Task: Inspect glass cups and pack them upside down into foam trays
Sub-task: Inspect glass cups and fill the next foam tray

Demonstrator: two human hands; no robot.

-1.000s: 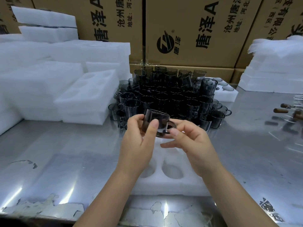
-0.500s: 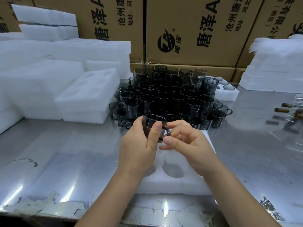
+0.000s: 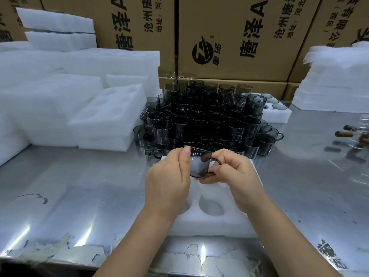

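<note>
While white foam stacks crowd the left side of the steel counter, one spare foam tray with round recesses lies on top of the nearest pile. Toward the middle, the left hand grips a smoky glass cup, its thumb lying up the near wall and its fingers wrapped behind. The cup is held off the counter, slightly tilted, with its handle pointing right; which end is up I cannot tell. The right hand has its fingers curled at that handle, with one finger lying under the cup's lower edge. Below both hands lies a foam tray for packing, touching the counter, and its visible round recesses hold no cups. Just behind the held cup stands a dense heap of dark glass cups, several layers deep. Printed cardboard boxes form a wall behind it. Right of the heap lies another recessed tray, and further right rises a second foam pile. Blurred brown objects sit at the right edge.
</note>
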